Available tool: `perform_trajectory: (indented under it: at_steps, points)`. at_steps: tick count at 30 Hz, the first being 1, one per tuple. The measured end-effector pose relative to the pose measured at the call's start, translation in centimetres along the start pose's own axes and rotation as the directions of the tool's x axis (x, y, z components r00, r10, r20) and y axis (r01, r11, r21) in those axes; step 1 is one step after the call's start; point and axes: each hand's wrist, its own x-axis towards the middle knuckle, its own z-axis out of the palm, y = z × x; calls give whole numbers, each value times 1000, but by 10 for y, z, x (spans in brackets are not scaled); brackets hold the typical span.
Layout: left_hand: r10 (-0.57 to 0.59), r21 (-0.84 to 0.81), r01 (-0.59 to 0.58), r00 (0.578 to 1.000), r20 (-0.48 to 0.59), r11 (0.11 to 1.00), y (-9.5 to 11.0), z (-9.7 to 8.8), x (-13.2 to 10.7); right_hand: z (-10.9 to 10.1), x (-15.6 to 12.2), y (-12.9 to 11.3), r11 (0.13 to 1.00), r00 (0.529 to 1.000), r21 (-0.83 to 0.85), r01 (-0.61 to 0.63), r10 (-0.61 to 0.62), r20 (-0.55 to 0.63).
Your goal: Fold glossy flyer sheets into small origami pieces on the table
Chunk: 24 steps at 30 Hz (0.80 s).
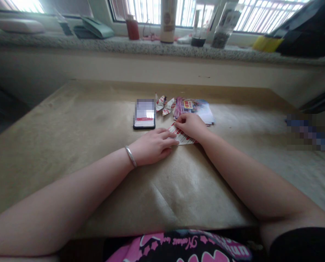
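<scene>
White paper printed in red makes up the thin, flat sheet (183, 139) lying on the table in the head view, between and partly under the two hands. Its visible part is roughly triangular with straight edges; a corner points away and to the left, and the long axis seems to slant from there toward the near right, though the hands hide part of the outline. The left hand (154, 145) lies palm down, fingers slightly spread, tips on the sheet's left side; a smooth silvery bangle (130, 156) rings the wrist. The right hand (192, 125) curls over the far edge, thumb and forefinger together at that corner; whether they pinch or merely press, I cannot tell.

Just beyond are angular folded-paper pieces (168, 107), a dark-edged rectangular phone (144, 122) and a stack of glossy flyers (204, 110). Tan, softly shiny covering (97, 116) spreads beneath, creased near the front. Speckled stone forms the windowsill (146, 47).
</scene>
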Motion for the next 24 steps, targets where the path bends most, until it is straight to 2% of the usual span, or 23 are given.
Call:
perform_trajectory:
  at_steps: [15, 21, 24]
  points:
    - [-13, -4, 14, 993, 119, 1000, -1, 2, -4, 0, -1, -3, 999, 1000, -41, 3, -2, 8]
    - [-43, -24, 47, 985, 170, 999, 0, 3, -8, -4, -5, -2, 1000, 1000, 11, 6, -6, -23]
    - [-77, -19, 83, 975, 210, 996, 1, 2, -8, -10, -12, 2, 997, 998, 54, 64, -63, -12]
